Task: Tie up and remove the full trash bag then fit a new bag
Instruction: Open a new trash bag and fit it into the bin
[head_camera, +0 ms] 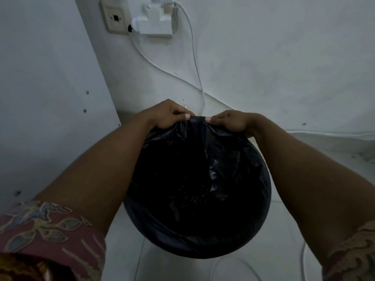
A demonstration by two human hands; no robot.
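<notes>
Pinching bag (198, 179) edge with left hand (168, 115) and right hand (230, 122); could tear or slip if yanked hard

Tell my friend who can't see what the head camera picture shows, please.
A left hand and a right hand each pinch the far edge of a black trash bag, seen from above. White cables hang from a wall plug behind it.

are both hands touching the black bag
Touching. The head view shows the left hand and the right hand pinching the far edge of the bag, thumbs pressed on the plastic.
</notes>
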